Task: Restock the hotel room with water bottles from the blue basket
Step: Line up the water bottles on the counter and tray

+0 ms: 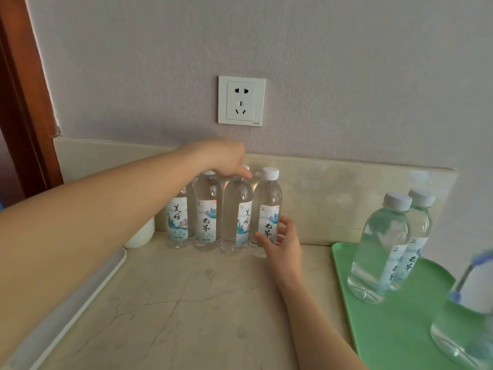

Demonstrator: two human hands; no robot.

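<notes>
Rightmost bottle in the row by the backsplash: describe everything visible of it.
The rightmost bottle is clear plastic, filled with water, with a white ribbed cap on and a white label bearing teal artwork and black characters. It stands upright on the beige stone counter, last in a row of four, touching the next bottle. The right hand curls thumb and fingers round its lower body.

We see a smooth, shiny stone bench (186,303). On the bench stand clear plastic water bottles (208,209) with ribbed white plastic caps (270,173). At the bench's right end lies a matt green plastic tray (386,329). Above the bench, the wall (346,76) looks softly rough.
</notes>
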